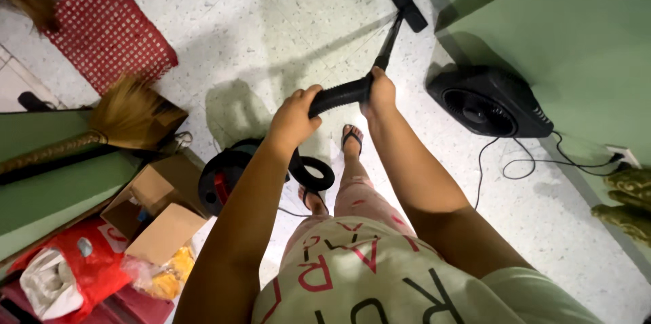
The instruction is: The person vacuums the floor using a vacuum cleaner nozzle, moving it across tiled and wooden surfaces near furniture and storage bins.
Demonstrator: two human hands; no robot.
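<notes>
Presently, one item in hand, with surroundings, all placed by the vacuum hose.
Vacuum hose [339, 95]: black, ribbed, held level over the speckled floor [271, 19]; a straight black wand [389, 43] runs from its far end.
Left hand [293, 118]: grip closed around the hose's near end, where the hose bends down.
Right hand [380, 91]: grip closed around the far end, at the joint with the wand.
Floor nozzle [408, 7]: black, flat, at the wand's tip, beyond the hose, on the floor by the green wall [583, 32].
Vacuum body [227, 176]: black and red, round, below the hose, left of the person's sandalled feet.
Box fan [489, 102]: black, right of the hose, against the wall, cable trailing away.
Brooms [129, 115]: straw, left of the hose.
Red mat [108, 26]: far left of the hose.
Cardboard boxes [159, 212]: open, below-left of the hose, beside a red bag [81, 263].
</notes>
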